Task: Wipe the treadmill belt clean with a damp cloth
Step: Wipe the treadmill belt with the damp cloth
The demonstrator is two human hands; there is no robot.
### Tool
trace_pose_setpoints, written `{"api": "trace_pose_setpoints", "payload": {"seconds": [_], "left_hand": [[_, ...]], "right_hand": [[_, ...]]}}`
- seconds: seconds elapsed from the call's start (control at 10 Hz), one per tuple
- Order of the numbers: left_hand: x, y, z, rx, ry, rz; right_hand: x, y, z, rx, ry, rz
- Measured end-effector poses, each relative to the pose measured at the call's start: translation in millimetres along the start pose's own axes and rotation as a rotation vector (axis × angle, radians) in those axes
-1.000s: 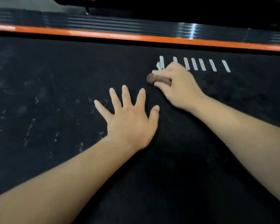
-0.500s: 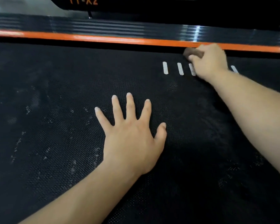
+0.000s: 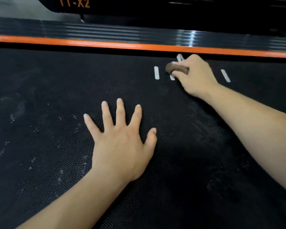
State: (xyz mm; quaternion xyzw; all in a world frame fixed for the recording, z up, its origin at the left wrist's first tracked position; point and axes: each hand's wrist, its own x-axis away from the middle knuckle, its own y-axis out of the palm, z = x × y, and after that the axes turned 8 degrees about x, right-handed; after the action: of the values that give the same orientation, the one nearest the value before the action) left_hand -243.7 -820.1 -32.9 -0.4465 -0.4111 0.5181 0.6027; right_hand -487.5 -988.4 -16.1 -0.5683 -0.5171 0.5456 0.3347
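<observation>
The black textured treadmill belt (image 3: 40,146) fills the view, with pale dusty smudges on its left part. My left hand (image 3: 122,141) lies flat on the belt with fingers spread, near the middle. My right hand (image 3: 195,76) is farther away, close to the belt's far edge, gripping a small brown bunched cloth (image 3: 175,68) that it presses on the belt. The cloth sits among short white dash marks (image 3: 156,72) printed on the belt. My right hand covers some of the dashes.
An orange stripe (image 3: 106,44) runs along the far side rail, with a ribbed black footrail (image 3: 89,30) behind it. Orange lettering "TT-X2" (image 3: 73,2) shows on the dark frame at the top. Another white dash (image 3: 225,75) lies right of my hand.
My right hand with the cloth went from the dashes up to the orange rail, then came back toward me and left onto the dashes. My left hand stayed flat on the belt.
</observation>
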Motion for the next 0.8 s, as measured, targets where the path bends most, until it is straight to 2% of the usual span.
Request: {"api": "trace_pose_setpoints", "payload": {"seconds": [0.1,0.2,0.3,0.4,0.5,0.6,0.7,0.8], "left_hand": [[0,0,1,0.008,-0.007,0.005],[-1,2,0,0.010,-0.010,-0.005],[0,1,-1,0.009,-0.016,-0.007],[0,1,0,0.014,-0.015,-0.003],[-1,3,0,0.022,-0.013,-0.003],[0,3,0,0.014,-0.016,0.002],[-1,2,0,0.021,-0.018,-0.001],[-2,2,-1,0.019,-0.019,-0.004]], "right_hand": [[1,-11,14,0.049,0.056,0.030],[-8,-6,20,0.050,0.364,0.151],[26,3,-16,-0.020,0.052,0.058],[50,-14,-7,0.011,-0.140,-0.004],[34,-22,22,0.074,0.222,0.102],[57,-11,-11,-0.012,0.077,0.066],[97,-23,-28,-0.104,-0.148,-0.037],[80,-33,6,0.026,0.075,0.050]]}}
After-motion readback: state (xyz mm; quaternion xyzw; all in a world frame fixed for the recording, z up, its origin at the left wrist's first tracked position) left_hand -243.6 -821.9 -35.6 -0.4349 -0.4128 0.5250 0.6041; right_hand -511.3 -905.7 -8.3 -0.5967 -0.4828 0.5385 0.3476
